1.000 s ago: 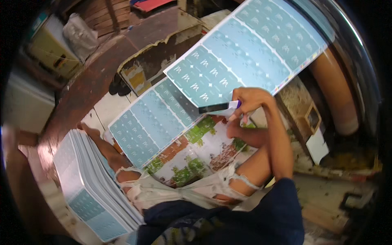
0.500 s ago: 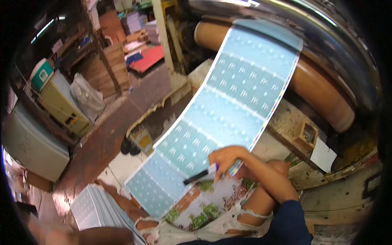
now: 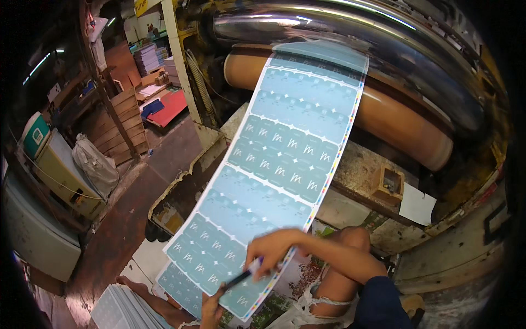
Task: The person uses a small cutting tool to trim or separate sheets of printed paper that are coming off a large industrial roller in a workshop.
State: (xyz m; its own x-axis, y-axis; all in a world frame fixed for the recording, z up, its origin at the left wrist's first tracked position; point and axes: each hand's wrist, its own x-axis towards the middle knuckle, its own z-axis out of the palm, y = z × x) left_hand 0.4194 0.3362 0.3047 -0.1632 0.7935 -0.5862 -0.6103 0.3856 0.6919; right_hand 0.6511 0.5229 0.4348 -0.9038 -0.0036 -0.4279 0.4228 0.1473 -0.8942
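Note:
A long printed sheet (image 3: 263,164) in pale blue and teal panels hangs from the rollers down over my lap. My right hand (image 3: 274,251) is closed around a slim black tool (image 3: 240,278) with a purple end, held across the sheet's lower part; its exact kind is unclear. Beside the tool's lower end, my left hand (image 3: 211,307) grips the sheet's lower left edge, its fingers partly hidden. Another printed sheet (image 3: 179,288) lies beneath. A thick stack of printed sheets (image 3: 118,307) stands at the lower left.
A shiny metal roller (image 3: 263,24) and a brown roller (image 3: 411,123) cross the far side. On the ledge to the right are a small wooden box (image 3: 388,183) and a white paper (image 3: 417,206). A pale sack (image 3: 94,162) rests near a cabinet at left.
The sheet extends farther down over my lap. My left hand has come from the lower left onto its edge. My right hand, still holding the black tool, is lower and farther left.

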